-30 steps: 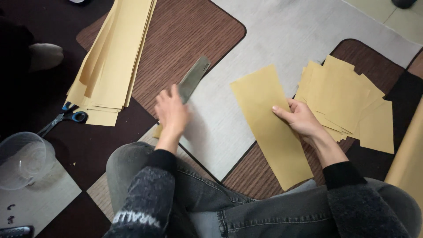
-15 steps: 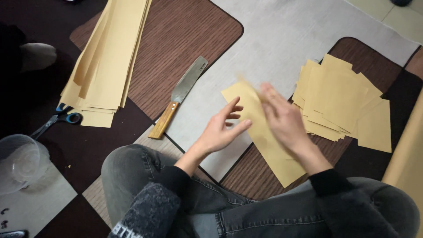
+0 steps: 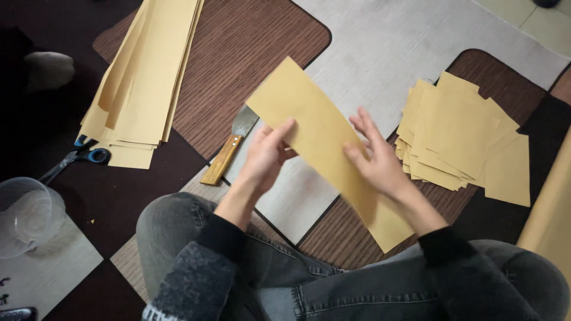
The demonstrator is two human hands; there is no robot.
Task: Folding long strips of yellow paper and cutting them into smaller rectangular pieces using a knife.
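Holding the long yellow paper strip [image 3: 324,148] above the floor mat [image 3: 416,41], you have both hands on it: your left hand [image 3: 267,156] pinches its near edge between thumb and fingers, and your right hand [image 3: 376,160] lies against the sheet with the fingers spread, so I cannot tell if it really grips. The strip hangs in the air, tilted, with its lower end close to your knee [image 3: 416,279].

I think the sheet can slip or bend badly, because only one hand clamps it and the paper is thin and wide. A crooked fold is also possible if the edges do not meet.

Just under the strip lies a knife with a wooden handle [image 3: 229,153], its blade partly hidden by the paper; lowering your hands without looking could bring your fingers near the blade. To your right the pile of cut yellow pieces [image 3: 464,137] sits loose and fanned. Farther left are the stack of long yellow sheets [image 3: 146,89], blue-handled scissors [image 3: 83,157] just beside it, and a clear plastic cup [image 3: 27,214].
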